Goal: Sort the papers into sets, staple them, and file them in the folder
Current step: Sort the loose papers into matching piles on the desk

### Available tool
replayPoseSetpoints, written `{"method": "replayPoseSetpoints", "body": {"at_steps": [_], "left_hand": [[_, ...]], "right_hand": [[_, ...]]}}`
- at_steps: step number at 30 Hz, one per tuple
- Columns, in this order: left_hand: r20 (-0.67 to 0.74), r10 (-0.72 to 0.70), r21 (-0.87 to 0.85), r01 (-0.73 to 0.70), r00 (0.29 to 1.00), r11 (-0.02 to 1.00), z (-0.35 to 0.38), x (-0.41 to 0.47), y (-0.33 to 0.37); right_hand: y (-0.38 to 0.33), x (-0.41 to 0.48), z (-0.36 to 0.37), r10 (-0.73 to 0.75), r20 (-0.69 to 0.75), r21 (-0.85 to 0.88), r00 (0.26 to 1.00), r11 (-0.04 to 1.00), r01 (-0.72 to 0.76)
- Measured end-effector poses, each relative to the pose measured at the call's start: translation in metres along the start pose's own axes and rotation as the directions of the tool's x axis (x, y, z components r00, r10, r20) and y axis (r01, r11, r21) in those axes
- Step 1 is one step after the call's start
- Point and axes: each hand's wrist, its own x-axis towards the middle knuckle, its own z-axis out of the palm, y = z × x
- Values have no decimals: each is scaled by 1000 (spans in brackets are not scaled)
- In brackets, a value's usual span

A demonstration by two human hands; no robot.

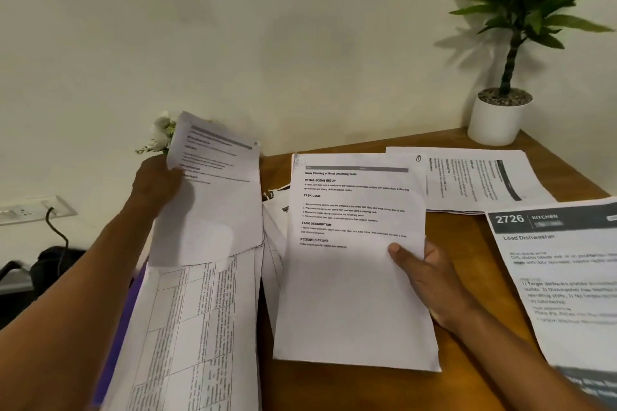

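Observation:
My right hand [430, 280] grips a printed sheet headed "Spray Cleaning of Small Grooming Tools" [354, 294] by its right edge, thumb on top, above the wooden table [467, 243]. My left hand [157, 182] holds a second printed sheet [213, 210] raised at the table's left edge. Below it lie sheets with printed tables [197, 327] on a purple folder [117, 337], of which only the left edge shows. A "2726 Kitchen, Load Dishwasher" sheet [564, 277] lies at the right. Another set of papers [477, 180] lies sideways at the back.
A potted green plant in a white pot [497, 120] stands in the far right corner by the wall. White artificial flowers [162, 137] show behind the raised sheet. Left of the table are a wall socket [30, 208], a black cable and a dark bag [50, 264].

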Motion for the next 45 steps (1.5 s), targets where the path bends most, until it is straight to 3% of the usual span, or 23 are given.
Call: {"method": "replayPoseSetpoints", "body": {"at_steps": [6, 12, 16, 19, 24, 26, 29, 35, 40, 45], "left_hand": [[-164, 132, -78, -147, 978, 986, -43, -61, 49], [-310, 95, -320, -198, 946, 926, -66, -160, 77], [-253, -45, -530, -99, 966, 842, -69, -210, 83], [-186, -152, -673, -13, 971, 740, -72, -238, 91], [-46, -189, -759, 88, 981, 645, -71, -273, 94], [-22, -187, -768, 103, 982, 632, -67, -281, 93], [2, -197, -784, 124, 980, 608, -62, -289, 92], [8, -178, -751, 124, 984, 649, -52, -301, 95], [-114, -60, -551, -13, 992, 834, -32, -321, 118], [-65, 62, -441, -85, 996, 893, 14, -332, 134]], "right_hand": [[-5, -6, 5, 14, 0, 39, 1000, 999, -14], [-22, -20, -3, 88, 40, 159, 995, 983, -93], [-30, -39, -11, 117, 116, 270, 986, 952, -145], [-40, -63, -14, 57, 124, 274, 991, 958, -89], [-54, -93, -30, -158, -24, 68, 987, 985, 159], [-60, -104, -34, -203, -83, -26, 976, 979, 201], [-69, -114, -35, -227, -89, -30, 970, 974, 225], [-80, -121, -37, -257, -89, -33, 962, 966, 255], [-72, -118, -35, -232, -155, -268, 960, 946, 185], [-84, -121, -6, -203, 26, -412, 979, 890, 196]]}}
